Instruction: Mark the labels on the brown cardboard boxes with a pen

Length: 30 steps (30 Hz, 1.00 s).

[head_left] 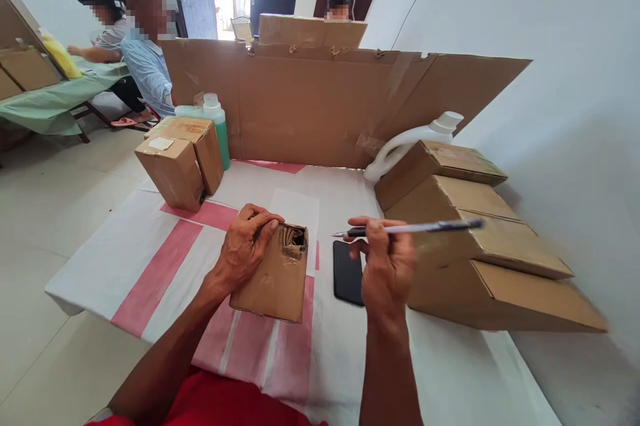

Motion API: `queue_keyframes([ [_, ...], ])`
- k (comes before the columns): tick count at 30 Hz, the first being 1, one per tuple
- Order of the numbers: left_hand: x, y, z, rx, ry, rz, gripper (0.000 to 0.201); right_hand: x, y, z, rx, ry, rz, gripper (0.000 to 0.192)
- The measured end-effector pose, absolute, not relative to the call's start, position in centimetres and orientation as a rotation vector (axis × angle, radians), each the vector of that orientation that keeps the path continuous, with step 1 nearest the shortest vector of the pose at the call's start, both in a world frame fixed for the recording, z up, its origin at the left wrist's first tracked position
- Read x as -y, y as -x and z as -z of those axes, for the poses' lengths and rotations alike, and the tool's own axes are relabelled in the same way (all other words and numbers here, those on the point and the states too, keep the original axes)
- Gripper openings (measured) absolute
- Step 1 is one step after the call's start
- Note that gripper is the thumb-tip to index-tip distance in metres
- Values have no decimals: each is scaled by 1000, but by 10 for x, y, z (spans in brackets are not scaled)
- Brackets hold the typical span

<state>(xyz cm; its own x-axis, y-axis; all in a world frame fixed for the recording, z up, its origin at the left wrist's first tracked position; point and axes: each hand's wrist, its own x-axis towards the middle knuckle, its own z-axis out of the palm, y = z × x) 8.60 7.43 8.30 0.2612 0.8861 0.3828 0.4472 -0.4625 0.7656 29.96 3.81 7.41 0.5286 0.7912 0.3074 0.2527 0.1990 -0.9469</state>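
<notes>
My left hand (250,243) grips the upper left edge of a small brown cardboard box (270,293), thumb lying near its top corner. A ragged dark hole (295,239) is torn into the box near its upper right corner. Raised above the table, my right hand (387,266) is closed around a pen (420,227), whose tip points left toward the box without touching it. A black phone (347,273) lies flat on the table, partly hidden behind my right hand. Under and behind the box is a white paper sheet (300,206).
Stacked cardboard boxes (450,253) and a white jug (410,143) stand on the right. Taped boxes (173,166) and a green bottle (220,133) are at the back left. A cardboard panel (310,103) closes off the table's far side. Several people sit beyond.
</notes>
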Motion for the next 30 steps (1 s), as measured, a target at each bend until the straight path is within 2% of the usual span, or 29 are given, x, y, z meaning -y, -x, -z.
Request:
queue_keyframes([
  [5,-72,-84,-85,-1191,-2023,-1129,26,-88,-314,-24,1358,2077,-688,18],
  [7,-72,-84,-86,-1194,-2031,-1125,26,-100,-309,-4,1365,2179,-708,14],
  [9,-72,-84,-85,-1193,-2037,-1118,26,-106,-303,9,1361,2270,-711,19],
  [11,-72,-84,-85,-1188,-2041,-1120,27,-104,-298,14,1363,2340,-711,26],
  [14,-73,-84,-84,-1189,-2027,-1125,27,-87,-303,14,1379,2411,-677,24],
  [16,-72,-83,-83,-1192,-2011,-1120,27,-68,-315,14,1349,2470,-607,31],
  [20,-71,-82,-82,-1187,-1992,-1117,27,-29,-344,25,1184,2629,-562,62],
  [26,-67,-84,-80,-1177,-1987,-1135,26,-18,-364,46,1069,2540,-675,80],
  [28,-65,-84,-80,-1177,-1986,-1139,26,-23,-365,50,1028,2446,-712,71],
  [30,-63,-83,-79,-1175,-1983,-1140,25,-25,-363,53,1001,2306,-785,54],
])
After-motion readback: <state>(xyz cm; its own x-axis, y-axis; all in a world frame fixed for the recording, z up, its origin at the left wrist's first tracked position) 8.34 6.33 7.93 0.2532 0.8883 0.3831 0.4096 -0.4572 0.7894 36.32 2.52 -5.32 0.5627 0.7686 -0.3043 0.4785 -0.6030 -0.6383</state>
